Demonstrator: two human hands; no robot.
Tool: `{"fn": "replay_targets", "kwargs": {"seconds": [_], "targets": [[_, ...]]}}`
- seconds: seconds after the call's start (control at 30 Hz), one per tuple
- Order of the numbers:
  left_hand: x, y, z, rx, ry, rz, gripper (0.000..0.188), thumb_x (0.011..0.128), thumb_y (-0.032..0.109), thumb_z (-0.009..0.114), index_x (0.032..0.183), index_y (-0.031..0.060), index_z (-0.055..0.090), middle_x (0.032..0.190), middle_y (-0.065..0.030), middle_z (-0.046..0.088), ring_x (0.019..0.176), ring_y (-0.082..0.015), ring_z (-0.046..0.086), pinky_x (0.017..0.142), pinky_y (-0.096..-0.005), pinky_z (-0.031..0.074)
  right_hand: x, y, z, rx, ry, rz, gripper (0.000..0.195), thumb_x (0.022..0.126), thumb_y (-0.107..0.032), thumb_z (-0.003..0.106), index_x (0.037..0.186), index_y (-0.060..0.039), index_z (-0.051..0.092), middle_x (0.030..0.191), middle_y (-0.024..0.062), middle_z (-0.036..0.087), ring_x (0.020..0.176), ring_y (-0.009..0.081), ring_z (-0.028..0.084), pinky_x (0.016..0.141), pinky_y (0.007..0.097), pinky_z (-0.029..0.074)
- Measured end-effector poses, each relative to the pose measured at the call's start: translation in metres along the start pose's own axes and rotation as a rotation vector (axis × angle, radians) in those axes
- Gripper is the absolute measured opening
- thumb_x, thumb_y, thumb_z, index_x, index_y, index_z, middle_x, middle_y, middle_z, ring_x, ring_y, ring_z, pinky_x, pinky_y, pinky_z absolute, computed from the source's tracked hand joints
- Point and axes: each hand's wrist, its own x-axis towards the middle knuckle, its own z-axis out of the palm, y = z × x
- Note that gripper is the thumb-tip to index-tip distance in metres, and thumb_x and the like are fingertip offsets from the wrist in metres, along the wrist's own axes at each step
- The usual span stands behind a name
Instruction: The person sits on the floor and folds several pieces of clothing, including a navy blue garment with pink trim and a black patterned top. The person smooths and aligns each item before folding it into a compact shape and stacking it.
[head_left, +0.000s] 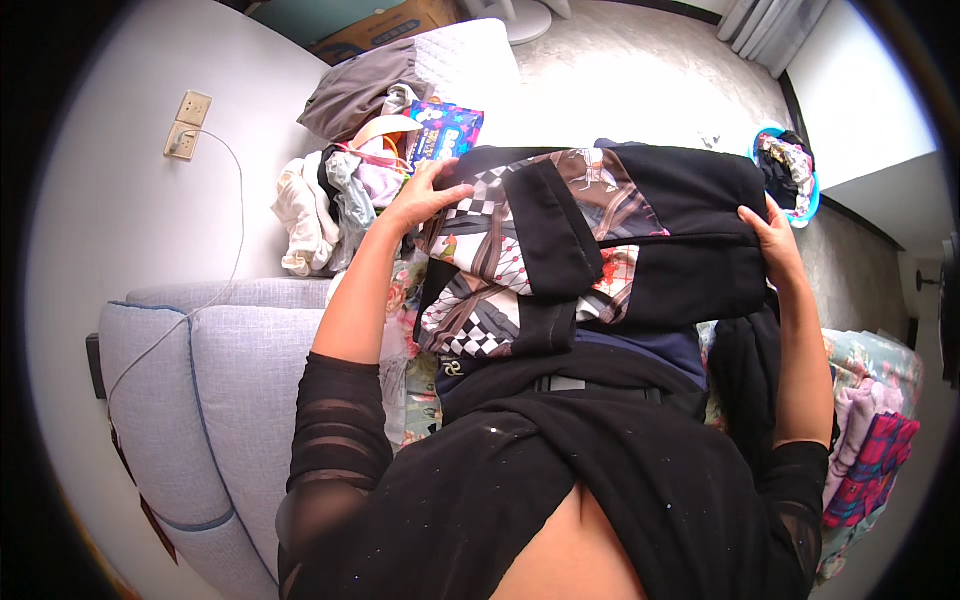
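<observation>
A black garment (690, 195) with patterned brown, white and checkered panels lies folded in front of me. My left hand (424, 196) is at its upper left edge, thumb on top and fingers spread. At the right edge, my right hand (776, 236) has its thumb on top, while its other fingers are partly hidden behind the cloth. Below the garment, a dark blue cloth (652, 356) shows near my waist, bearing a light mark at its left end.
Heaped clothes (307, 217) and a blue printed package (448, 133) lie at the upper left. A grey sofa back (255, 375) stands on the left. On the right are a folded plaid cloth (874, 469) and a blue basin (812, 210) of clothes on the floor.
</observation>
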Motion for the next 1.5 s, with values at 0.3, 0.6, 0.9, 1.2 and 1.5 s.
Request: {"fn": "replay_targets", "kwargs": {"seconds": [0.3, 0.6, 0.9, 1.2, 1.5], "targets": [[0.024, -0.016, -0.007, -0.18, -0.027, -0.146, 0.07, 0.083, 0.04, 0.079, 0.136, -0.0001, 0.056, 0.123, -0.0108, 0.065, 0.111, -0.0171, 0.06, 0.099, -0.0304, 0.045, 0.016, 0.006, -0.019, -0.072, 0.024, -0.039, 0.049, 0.093, -0.009, 0.067, 0.138, 0.0007, 0.051, 0.13, 0.0078, 0.063, 0.113, 0.0149, 0.061, 0.1, 0.0294, 0.047], [0.058, -0.009, -0.011, 0.319, 0.417, 0.184, 0.048, 0.081, 0.039, 0.074, 0.11, 0.0007, 0.07, 0.109, -0.0193, 0.07, 0.106, -0.0347, 0.066, 0.094, -0.0428, 0.05, 0.043, 0.006, -0.028, -0.313, 0.288, -0.112, 0.056, 0.092, -0.016, 0.071, 0.14, 0.003, 0.048, 0.132, 0.0105, 0.062, 0.119, 0.0176, 0.058, 0.103, 0.0288, 0.044], [0.057, -0.009, -0.009, 0.482, 0.547, -0.013, 0.045, 0.082, 0.035, 0.073, 0.115, 0.004, 0.071, 0.114, -0.0163, 0.069, 0.107, -0.0345, 0.065, 0.095, -0.0428, 0.049, 0.056, 0.017, -0.006, -0.359, 0.114, -0.128, 0.053, 0.092, -0.015, 0.07, 0.138, 0.0036, 0.051, 0.132, 0.0102, 0.061, 0.118, 0.0166, 0.058, 0.103, 0.0294, 0.042], [0.033, 0.031, 0.036, 0.395, 0.803, 0.422, 0.039, 0.081, 0.02, 0.071, 0.115, 0.0033, 0.061, 0.116, -0.0157, 0.062, 0.112, -0.0351, 0.057, 0.101, -0.046, 0.043, 0.066, 0.04, -0.01, -0.32, 0.081, -0.04, 0.045, 0.093, -0.012, 0.068, 0.134, 0.0018, 0.055, 0.126, 0.008, 0.065, 0.113, 0.015, 0.06, 0.1, 0.0291, 0.044], [-0.033, 0.123, 0.129, 0.16, 0.358, 0.612, 0.018, 0.08, 0.021, 0.075, 0.093, 0.0093, 0.069, 0.09, -0.0069, 0.059, 0.092, -0.0286, 0.057, 0.083, -0.0413, 0.045, 0.061, 0.056, -0.001, -0.172, 0.072, 0.067, 0.044, 0.094, -0.016, 0.069, 0.132, 0.0015, 0.056, 0.124, 0.0067, 0.065, 0.108, 0.0138, 0.062, 0.096, 0.0283, 0.047]]}}
